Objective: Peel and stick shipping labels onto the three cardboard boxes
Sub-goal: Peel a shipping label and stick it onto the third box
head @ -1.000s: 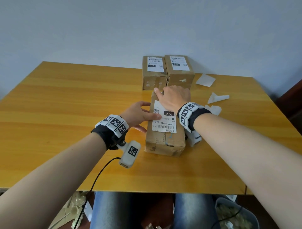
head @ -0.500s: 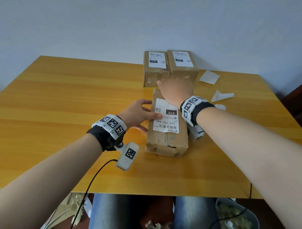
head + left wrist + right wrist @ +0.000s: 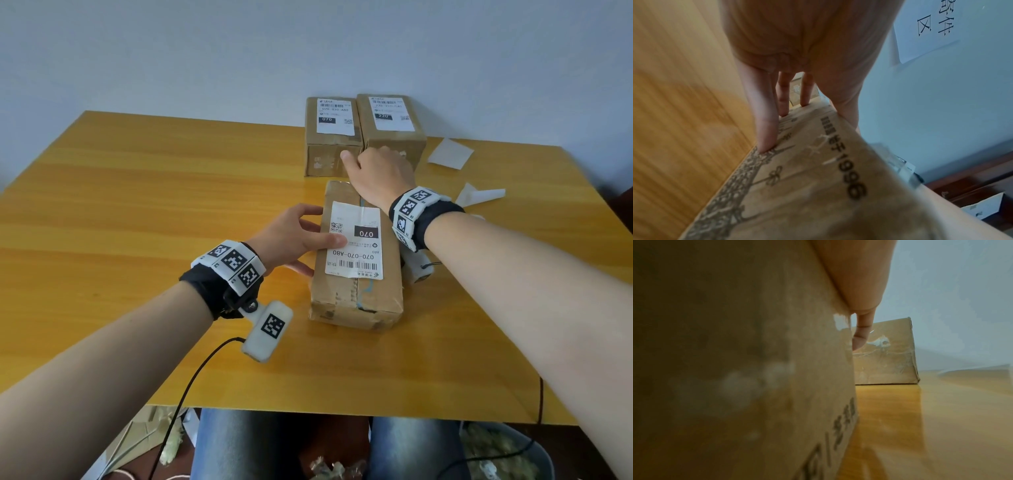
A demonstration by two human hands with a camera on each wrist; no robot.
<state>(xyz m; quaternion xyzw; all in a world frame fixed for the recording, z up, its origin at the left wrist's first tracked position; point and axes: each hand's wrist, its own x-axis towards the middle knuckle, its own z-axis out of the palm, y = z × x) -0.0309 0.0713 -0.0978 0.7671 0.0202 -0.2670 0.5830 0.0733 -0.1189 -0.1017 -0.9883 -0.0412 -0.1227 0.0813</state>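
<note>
The near cardboard box (image 3: 356, 298) lies lengthwise on the table, its white shipping label (image 3: 356, 240) stuck on top. My left hand (image 3: 318, 240) has its thumb flat on the label's left edge. Its straight fingers (image 3: 766, 129) lie against the box's printed side (image 3: 807, 186). My right hand (image 3: 376, 171) is draped over the box's far end, and one finger (image 3: 861, 335) bends down past the far corner of the box (image 3: 735, 369). At the back, two boxes stand side by side, the left (image 3: 329, 150) and the right (image 3: 394, 140) (image 3: 885, 356), each with a label on top.
Peeled backing papers lie at the right of the yellow wooden table (image 3: 137, 205): one sheet (image 3: 450, 154) and one folded piece (image 3: 479, 195). The wall rises just behind the back boxes. A bin (image 3: 507, 448) with scraps stands under the table's front edge.
My right hand slid from the label area along the box top to its far end. The left hand stayed on the box's left side. The view shifted a little.
</note>
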